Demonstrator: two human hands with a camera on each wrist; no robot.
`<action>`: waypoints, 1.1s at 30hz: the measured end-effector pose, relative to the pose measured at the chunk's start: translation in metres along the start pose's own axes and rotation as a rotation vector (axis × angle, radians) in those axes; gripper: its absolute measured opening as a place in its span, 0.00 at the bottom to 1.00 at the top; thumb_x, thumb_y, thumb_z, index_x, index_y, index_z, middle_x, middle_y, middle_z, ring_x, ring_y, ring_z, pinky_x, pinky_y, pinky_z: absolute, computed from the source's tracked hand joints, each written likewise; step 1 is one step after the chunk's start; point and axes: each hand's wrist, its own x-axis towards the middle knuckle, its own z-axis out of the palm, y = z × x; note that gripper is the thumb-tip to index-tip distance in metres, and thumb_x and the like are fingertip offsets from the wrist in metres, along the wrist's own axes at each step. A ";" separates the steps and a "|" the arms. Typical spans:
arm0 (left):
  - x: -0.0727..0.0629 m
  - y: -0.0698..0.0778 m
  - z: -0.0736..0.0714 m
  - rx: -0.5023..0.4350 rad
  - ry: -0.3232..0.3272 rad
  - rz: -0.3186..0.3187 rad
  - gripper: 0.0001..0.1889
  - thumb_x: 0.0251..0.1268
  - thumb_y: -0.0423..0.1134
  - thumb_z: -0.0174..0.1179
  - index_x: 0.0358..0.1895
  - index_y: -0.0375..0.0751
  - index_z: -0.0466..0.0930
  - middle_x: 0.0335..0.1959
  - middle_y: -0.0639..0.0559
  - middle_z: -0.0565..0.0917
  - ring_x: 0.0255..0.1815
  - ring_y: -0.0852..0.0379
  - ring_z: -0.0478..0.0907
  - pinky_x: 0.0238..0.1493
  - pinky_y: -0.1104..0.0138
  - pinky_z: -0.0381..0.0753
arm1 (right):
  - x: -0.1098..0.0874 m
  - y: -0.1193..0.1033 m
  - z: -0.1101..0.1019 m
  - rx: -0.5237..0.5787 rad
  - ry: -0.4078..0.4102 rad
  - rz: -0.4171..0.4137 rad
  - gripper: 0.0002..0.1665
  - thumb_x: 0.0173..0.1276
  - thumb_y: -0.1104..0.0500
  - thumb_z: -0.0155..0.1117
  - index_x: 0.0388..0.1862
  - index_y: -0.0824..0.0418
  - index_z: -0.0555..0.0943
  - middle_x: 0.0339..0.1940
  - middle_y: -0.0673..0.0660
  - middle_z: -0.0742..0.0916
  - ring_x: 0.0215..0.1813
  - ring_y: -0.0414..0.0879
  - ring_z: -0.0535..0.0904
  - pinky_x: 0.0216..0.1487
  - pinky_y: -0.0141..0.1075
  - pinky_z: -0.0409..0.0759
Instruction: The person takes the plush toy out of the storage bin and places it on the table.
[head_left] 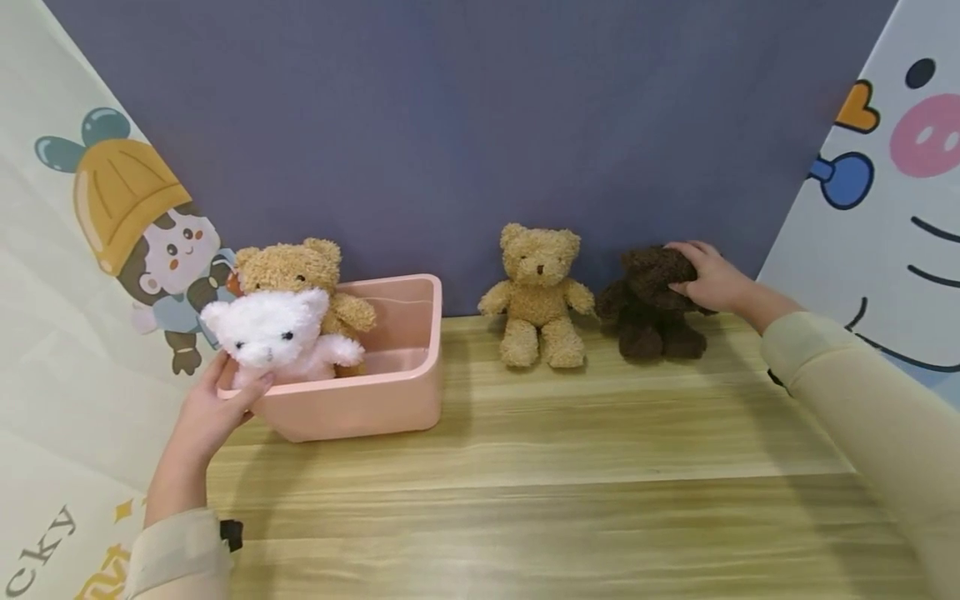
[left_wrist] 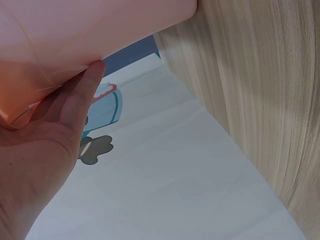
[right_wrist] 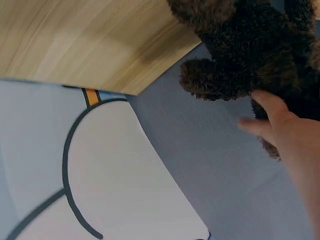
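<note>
My left hand (head_left: 213, 410) grips the left front corner of a pink plastic bin (head_left: 375, 407), thumb over the rim by the white teddy bear. In the left wrist view, fingers (left_wrist: 82, 95) press against the bin's outer wall (left_wrist: 95, 30). Inside the bin sit a white teddy bear (head_left: 273, 337) and, behind it, a tan teddy bear (head_left: 292, 265). On the right, my right hand (head_left: 716, 279) holds a dark brown teddy bear (head_left: 648, 304) by the head, which it partly hides. That bear (right_wrist: 250, 55) also shows in the right wrist view.
A light tan teddy bear (head_left: 542, 292) sits upright against the grey-blue back wall (head_left: 480, 125), between bin and brown bear. The wood-grain tabletop (head_left: 525, 500) stretches in front. Cartoon-printed panels stand at the left (head_left: 75, 333) and right (head_left: 847, 258).
</note>
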 end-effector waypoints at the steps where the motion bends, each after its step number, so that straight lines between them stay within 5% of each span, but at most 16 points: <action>1: 0.000 0.000 0.000 0.002 0.001 -0.001 0.54 0.79 0.60 0.57 0.88 0.50 0.25 0.88 0.29 0.43 0.78 0.27 0.62 0.41 0.80 0.81 | 0.001 0.001 0.001 0.003 -0.003 0.010 0.47 0.82 0.62 0.55 0.90 0.59 0.43 0.87 0.77 0.39 0.84 0.82 0.38 0.73 0.80 0.58; 8: 0.000 0.000 0.001 0.004 0.009 0.008 0.54 0.79 0.60 0.57 0.89 0.50 0.26 0.88 0.29 0.45 0.77 0.28 0.63 0.41 0.80 0.81 | 0.010 0.003 0.014 0.030 0.018 0.034 0.47 0.81 0.62 0.56 0.90 0.60 0.45 0.86 0.80 0.45 0.78 0.84 0.53 0.68 0.77 0.66; 19: -0.001 0.002 0.001 0.000 0.011 0.007 0.54 0.79 0.60 0.57 0.88 0.49 0.26 0.88 0.30 0.44 0.78 0.26 0.61 0.40 0.82 0.81 | 0.019 0.012 0.034 0.120 0.074 0.071 0.49 0.81 0.63 0.54 0.90 0.58 0.40 0.87 0.76 0.37 0.85 0.80 0.38 0.75 0.80 0.54; 33: 0.001 0.002 0.002 -0.002 0.031 0.012 0.53 0.78 0.60 0.59 0.89 0.52 0.29 0.88 0.30 0.48 0.74 0.33 0.66 0.41 0.80 0.82 | 0.036 -0.006 0.013 0.149 0.138 0.087 0.46 0.88 0.44 0.42 0.91 0.51 0.33 0.84 0.64 0.19 0.84 0.83 0.33 0.74 0.81 0.54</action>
